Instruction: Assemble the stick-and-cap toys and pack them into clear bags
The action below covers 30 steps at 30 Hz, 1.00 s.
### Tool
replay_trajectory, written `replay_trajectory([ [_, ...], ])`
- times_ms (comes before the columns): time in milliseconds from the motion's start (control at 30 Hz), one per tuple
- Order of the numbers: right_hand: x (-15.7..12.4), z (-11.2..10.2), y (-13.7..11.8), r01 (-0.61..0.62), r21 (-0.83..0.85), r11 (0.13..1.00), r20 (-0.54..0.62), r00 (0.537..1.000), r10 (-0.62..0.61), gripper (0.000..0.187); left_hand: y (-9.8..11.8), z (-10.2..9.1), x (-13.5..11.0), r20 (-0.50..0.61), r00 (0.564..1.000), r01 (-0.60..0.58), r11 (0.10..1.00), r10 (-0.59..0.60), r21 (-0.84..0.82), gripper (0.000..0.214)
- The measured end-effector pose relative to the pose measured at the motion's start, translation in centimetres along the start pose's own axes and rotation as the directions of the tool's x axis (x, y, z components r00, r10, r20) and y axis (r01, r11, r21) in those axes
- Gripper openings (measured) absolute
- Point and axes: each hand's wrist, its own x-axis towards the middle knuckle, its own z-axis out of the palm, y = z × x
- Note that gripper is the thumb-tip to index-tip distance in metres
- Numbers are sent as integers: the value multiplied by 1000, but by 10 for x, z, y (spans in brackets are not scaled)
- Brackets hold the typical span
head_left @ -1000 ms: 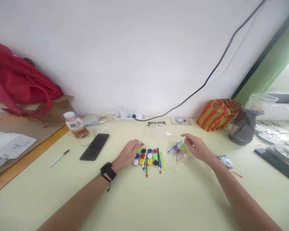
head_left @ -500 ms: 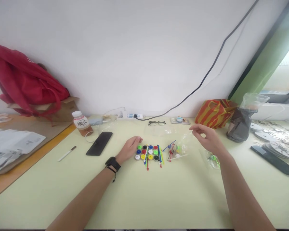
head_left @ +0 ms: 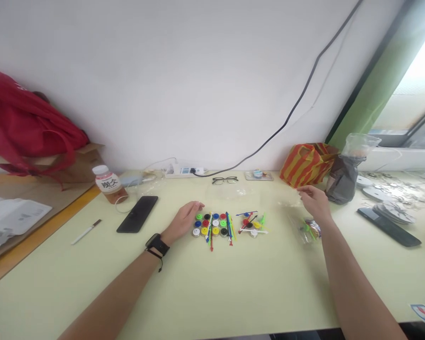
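My left hand [head_left: 182,221] rests on the table with its fingers stretched out, holding nothing visible. Right beside it sit small round discs [head_left: 206,224] in mixed colours, set in rows, with bundles of thin plastic arrows [head_left: 229,227] laid along them. A looser heap of arrows and discs [head_left: 252,225] lies to the right of these. My right hand [head_left: 314,203] is pinched on a thin clear plastic bag [head_left: 289,203], whose outline is faint. Below that hand is another clear bag [head_left: 309,231] with colourful pieces in it.
A phone [head_left: 137,214], a bottle [head_left: 109,184] and a white-and-brown stick [head_left: 86,232] are on the left. Glasses [head_left: 225,180] and a power strip [head_left: 184,172] lie by the wall. A striped bag [head_left: 306,165], grey bag [head_left: 344,179] and dark flat case [head_left: 389,227] stand or lie right.
My right hand has moved right with the clear bag, away from the heap of arrows and discs, which now lies uncovered. My left hand stays beside the discs. The view has shifted slightly.
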Motion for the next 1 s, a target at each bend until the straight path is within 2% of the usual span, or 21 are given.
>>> replay_trajectory([
  [167,-5,8,-5,45,-107,993,-39,998,-49,30,3,1,-1,-9,1000,-16,1000,16,-22,53],
  [233,-12,14,-22,144,-125,982,-7,989,-146,30,6,1,-2,-6,1000,-20,1000,20,-12,52],
  [267,-18,19,-34,233,-104,967,58,972,-228,30,7,1,-3,-4,1000,-23,1000,23,4,52],
  [333,-37,29,-63,406,35,913,244,882,-402,30,9,0,-4,2,999,-36,998,36,49,51],
  [367,-48,34,-78,461,107,881,333,818,-469,32,9,0,-4,6,999,-45,997,45,70,50],
  [433,-71,41,-103,519,197,832,526,660,-536,37,9,-1,-6,14,998,-61,994,60,95,50],
  [500,-88,45,-118,532,210,820,675,528,-516,42,8,-1,-7,15,998,-67,993,66,102,50],
  [567,-94,44,-121,519,177,836,755,473,-453,44,7,-2,-7,8,998,-67,992,67,102,50],
  [733,-78,35,-108,462,134,877,799,473,-372,34,10,-3,-8,11,997,-76,990,75,116,50],
  [833,-69,34,-100,439,110,892,786,510,-348,22,12,-3,-9,18,996,-89,987,87,131,50],
  [933,-66,36,-96,456,57,888,766,550,-332,24,11,-4,-8,20,996,-86,989,84,124,51],
  [1000,-66,38,-93,486,35,873,758,556,-340,26,9,-4,-8,19,997,-83,989,81,125,51],
])
